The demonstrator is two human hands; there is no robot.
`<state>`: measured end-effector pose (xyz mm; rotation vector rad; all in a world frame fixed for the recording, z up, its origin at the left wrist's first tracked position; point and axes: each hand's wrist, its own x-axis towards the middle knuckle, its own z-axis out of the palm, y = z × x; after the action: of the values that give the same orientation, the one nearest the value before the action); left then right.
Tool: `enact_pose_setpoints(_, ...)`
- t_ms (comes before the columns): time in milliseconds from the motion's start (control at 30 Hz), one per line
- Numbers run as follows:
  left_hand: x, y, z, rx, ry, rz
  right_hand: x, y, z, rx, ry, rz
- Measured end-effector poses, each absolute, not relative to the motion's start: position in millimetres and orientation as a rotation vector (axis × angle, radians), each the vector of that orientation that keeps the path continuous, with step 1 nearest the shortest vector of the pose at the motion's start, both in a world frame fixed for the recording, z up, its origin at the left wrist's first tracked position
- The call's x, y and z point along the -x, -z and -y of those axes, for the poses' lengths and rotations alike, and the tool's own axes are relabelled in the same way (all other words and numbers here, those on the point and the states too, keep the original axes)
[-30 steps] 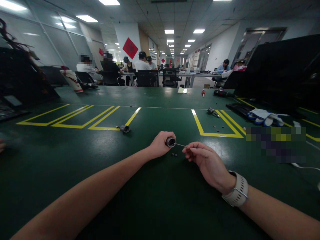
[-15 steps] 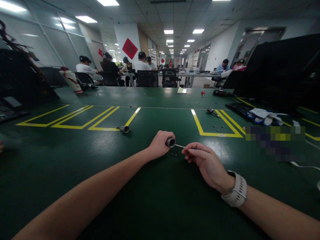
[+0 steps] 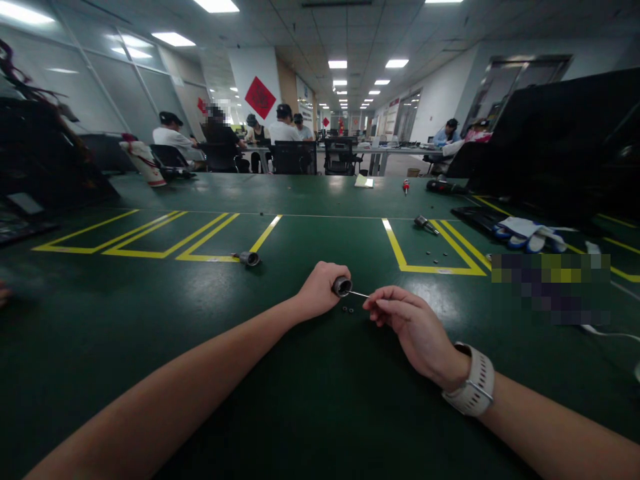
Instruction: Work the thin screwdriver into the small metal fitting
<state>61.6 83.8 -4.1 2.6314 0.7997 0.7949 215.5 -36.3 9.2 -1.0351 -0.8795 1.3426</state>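
My left hand (image 3: 321, 288) is wrapped round a grey metal cylindrical housing (image 3: 343, 287), whose hollow round end faces me and to the right. Between the thumb and fingers of my right hand (image 3: 400, 317) is a thin metal rod (image 3: 359, 294). Its far tip reaches the housing's opening; how deep it goes I cannot tell, and its near end is hidden in my fingers. Two small dark nut-like rings (image 3: 347, 309) lie on the green table just below the housing. A similar metal housing (image 3: 249, 258) lies further left, by a yellow tape line.
Yellow tape (image 3: 443, 270) marks areas on the table (image 3: 320, 400). Inside the right one are a metal part (image 3: 425, 225) and several small pieces. Behind sit a red screwdriver (image 3: 406, 187) and a power drill (image 3: 447, 187). Gloves (image 3: 531, 233) lie right. People sit at desks beyond.
Almost nothing differs. Both hands keep their place and hold, and the housing has turned very slightly.
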Motion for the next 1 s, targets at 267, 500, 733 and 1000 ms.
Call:
enact_pose_setpoints(267,-61.6,6.1,-85.1,-2.596,-0.814,-0.751,-219.7,-8.6,34.9,0.972,-1.378,0.824)
enact_pose_setpoints(500,-61.8,6.7,-86.1,-2.579,-0.778,-0.815,-218.8,-7.6,35.1,0.968,-1.351,0.801)
enact_pose_setpoints(733,-61.9,3.5,-83.4,-2.619,-0.742,-0.862,-218.9,-6.5,36.3,0.995,-1.296,0.809)
enact_pose_setpoints(1000,-62.1,5.2,-83.0,-2.744,-0.722,-0.860,-213.1,-9.0,38.5,1.096,-1.233,0.899)
